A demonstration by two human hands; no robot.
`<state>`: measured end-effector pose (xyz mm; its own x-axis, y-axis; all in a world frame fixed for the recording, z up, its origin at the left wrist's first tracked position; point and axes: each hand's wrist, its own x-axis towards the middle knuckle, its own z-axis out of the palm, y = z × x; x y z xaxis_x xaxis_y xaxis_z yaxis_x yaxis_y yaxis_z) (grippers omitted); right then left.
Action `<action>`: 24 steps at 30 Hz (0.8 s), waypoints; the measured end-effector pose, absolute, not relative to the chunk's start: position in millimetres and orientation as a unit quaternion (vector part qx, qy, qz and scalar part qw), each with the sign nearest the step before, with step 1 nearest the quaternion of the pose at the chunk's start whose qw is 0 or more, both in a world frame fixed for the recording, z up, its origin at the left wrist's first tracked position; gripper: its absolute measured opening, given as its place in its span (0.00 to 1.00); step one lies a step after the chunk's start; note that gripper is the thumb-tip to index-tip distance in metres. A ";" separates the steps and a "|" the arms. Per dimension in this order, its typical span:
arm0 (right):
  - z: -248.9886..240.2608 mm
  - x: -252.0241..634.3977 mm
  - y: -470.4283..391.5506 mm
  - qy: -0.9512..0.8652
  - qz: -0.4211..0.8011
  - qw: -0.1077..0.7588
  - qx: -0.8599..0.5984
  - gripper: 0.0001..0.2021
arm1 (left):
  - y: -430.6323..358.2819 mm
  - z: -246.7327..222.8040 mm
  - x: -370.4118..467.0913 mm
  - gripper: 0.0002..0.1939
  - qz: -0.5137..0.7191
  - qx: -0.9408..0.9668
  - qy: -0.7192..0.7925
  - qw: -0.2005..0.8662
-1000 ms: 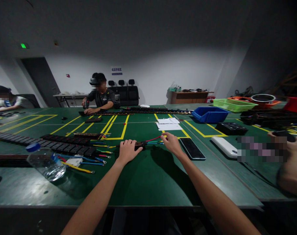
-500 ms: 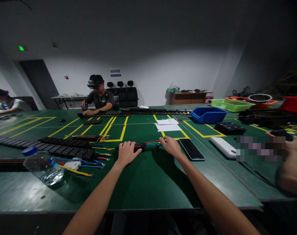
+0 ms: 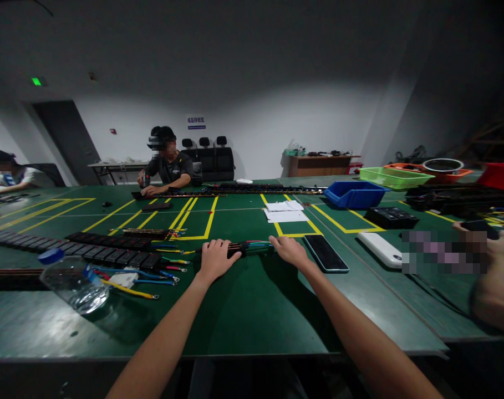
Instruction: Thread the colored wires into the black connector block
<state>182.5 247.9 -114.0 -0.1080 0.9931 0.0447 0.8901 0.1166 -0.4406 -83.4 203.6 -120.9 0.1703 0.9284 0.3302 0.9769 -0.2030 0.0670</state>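
Note:
My left hand (image 3: pixel 215 259) is closed over a dark strip with copper-coloured bars (image 3: pixel 235 247), pressing it on the green table. From the strip's right end run several thin coloured wires (image 3: pixel 258 244), red and green among them. At their far ends my right hand (image 3: pixel 291 250) is closed, thumb and forefinger pinched on the wire ends; which wire sits between them is too small to tell. A dark-screened phone (image 3: pixel 325 254) lies just right of this hand. Left of my left hand are black segmented strips (image 3: pixel 118 256) with yellow, blue and red lug-ended cables (image 3: pixel 131 289).
A tilted water bottle (image 3: pixel 75 282) stands at the front left. Papers (image 3: pixel 285 211), a blue bin (image 3: pixel 354 195), a black block (image 3: pixel 391 217) and a white power bank (image 3: pixel 378 249) lie to the right. A co-worker (image 3: pixel 168 166) works across the table; another person's hand (image 3: pixel 501 260) is at far right.
My right hand has shifted slightly down along the wires, and the red wire that stood out is now lower and less visible. My left hand stays in place on the strip.

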 end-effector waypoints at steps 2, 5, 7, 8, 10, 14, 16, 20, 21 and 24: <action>-112.3 182.3 246.5 -0.724 0.160 0.144 -0.656 0.31 | 203.7 -120.8 -83.5 0.31 -0.153 -0.761 -0.625 0.079; -109.6 181.0 244.5 -0.700 0.154 0.163 -0.678 0.31 | 203.9 -121.1 -83.5 0.31 -0.158 -0.762 -0.623 0.080; -109.3 180.7 244.0 -0.686 0.146 0.181 -0.690 0.30 | 204.1 -121.7 -83.6 0.31 -0.161 -0.763 -0.621 0.081; -109.8 180.8 244.3 -0.684 0.144 0.193 -0.689 0.29 | 204.3 -122.1 -83.8 0.31 -0.162 -0.763 -0.620 0.082; -111.5 181.4 246.1 -0.690 0.146 0.238 -0.668 0.27 | 204.5 -123.1 -84.1 0.31 -0.164 -0.763 -0.619 0.086; -113.7 181.0 251.4 -0.710 0.181 0.383 -0.563 0.25 | 204.5 -124.8 -84.1 0.30 -0.165 -0.761 -0.619 0.107; -113.3 179.6 252.4 -0.720 0.206 0.415 -0.516 0.26 | 204.3 -125.1 -83.8 0.30 -0.165 -0.759 -0.620 0.111; -113.0 178.4 249.9 -0.722 0.172 0.396 -0.540 0.24 | 204.3 -125.2 -83.5 0.30 -0.164 -0.759 -0.621 0.106; -113.3 178.8 248.8 -0.717 0.145 0.379 -0.567 0.23 | 204.4 -125.2 -83.7 0.30 -0.163 -0.759 -0.622 0.104; -113.9 181.1 245.4 -0.696 0.079 0.311 -0.642 0.21 | 204.9 -125.6 -84.4 0.30 -0.162 -0.760 -0.622 0.100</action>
<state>181.1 245.4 -113.9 0.0184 0.9435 0.3309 0.8453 0.1620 -0.5092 -84.4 204.9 -125.6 0.1737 0.9125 0.3704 0.9772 -0.2063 0.0500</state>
